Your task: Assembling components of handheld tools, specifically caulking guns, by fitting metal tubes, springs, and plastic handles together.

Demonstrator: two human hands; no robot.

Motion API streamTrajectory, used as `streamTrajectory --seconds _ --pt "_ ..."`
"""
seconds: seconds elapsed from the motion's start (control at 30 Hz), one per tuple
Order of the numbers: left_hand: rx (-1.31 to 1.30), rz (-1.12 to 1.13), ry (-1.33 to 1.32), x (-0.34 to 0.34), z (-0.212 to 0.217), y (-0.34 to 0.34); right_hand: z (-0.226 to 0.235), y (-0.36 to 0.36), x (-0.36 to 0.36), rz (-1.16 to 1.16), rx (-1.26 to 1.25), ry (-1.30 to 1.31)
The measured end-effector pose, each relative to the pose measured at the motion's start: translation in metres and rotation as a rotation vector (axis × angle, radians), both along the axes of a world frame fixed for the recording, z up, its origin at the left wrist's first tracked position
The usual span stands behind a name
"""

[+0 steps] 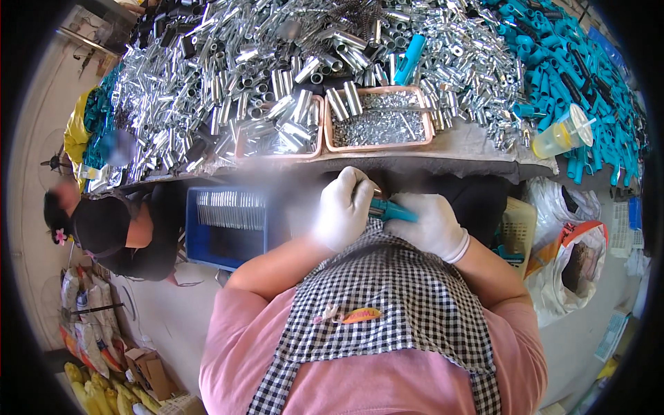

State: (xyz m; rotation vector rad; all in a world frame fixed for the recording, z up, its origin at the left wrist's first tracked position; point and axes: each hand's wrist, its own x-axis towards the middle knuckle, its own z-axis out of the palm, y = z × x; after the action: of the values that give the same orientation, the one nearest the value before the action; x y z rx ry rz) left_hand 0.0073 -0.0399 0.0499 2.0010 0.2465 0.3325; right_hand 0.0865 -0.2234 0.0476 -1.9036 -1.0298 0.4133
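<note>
- In the middle of the frame, the person's left hand point(344, 207), in a white glove, is curled shut around the near end of a small teal plastic tube point(391, 210).
- The right hand point(430, 225), also in a white glove, is closed around the other end of the same tube, so the two hands touch it from both sides.
- The tube sits just above the person's black-and-white checked apron point(408, 297) and just below the edge of the long work table point(477, 149).
- On the table, right above the hands, are two shallow pink trays: the right tray point(377, 124) holds small silver bits, and the left tray point(280, 135) holds shiny short metal tubes.
- A big heap of shiny metal tubes point(228, 62) fills the upper left of the frame.
- A pile of teal plastic tubes point(574, 62) fills the upper right, with a clear cup of yellow drink point(561, 135) beside it.
- A blue plastic crate point(228, 225) sits left of the hands.
- Another person in dark clothes point(117, 232) is at the left edge.
</note>
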Motion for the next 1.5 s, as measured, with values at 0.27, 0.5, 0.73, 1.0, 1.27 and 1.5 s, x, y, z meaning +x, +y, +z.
streamTrajectory --seconds 0.27,0.5,0.73,1.0,1.27,1.5 --pt "-0.093 0.08 0.137 0.002 -0.005 0.0 -0.002 0.006 -0.009 -0.111 -0.029 -0.426" --pt "-0.006 -0.2 -0.201 -0.003 -0.001 0.014 0.004 0.003 -0.003 -0.069 -0.027 -0.332" --pt "0.272 -0.301 -0.538 0.012 0.002 0.021 0.004 0.008 0.006 -0.093 -0.01 -0.379" --pt "0.417 -0.226 -0.512 0.009 0.003 0.014 0.004 0.012 0.007 -0.111 -0.12 -0.576" --pt "0.49 -0.15 -0.232 -0.017 0.022 -0.002 0.017 0.011 -0.018 -0.081 -0.094 -0.624" --pt "0.557 -0.355 0.153 0.009 0.037 0.019 0.002 0.021 -0.006 -0.097 -0.061 -0.606"
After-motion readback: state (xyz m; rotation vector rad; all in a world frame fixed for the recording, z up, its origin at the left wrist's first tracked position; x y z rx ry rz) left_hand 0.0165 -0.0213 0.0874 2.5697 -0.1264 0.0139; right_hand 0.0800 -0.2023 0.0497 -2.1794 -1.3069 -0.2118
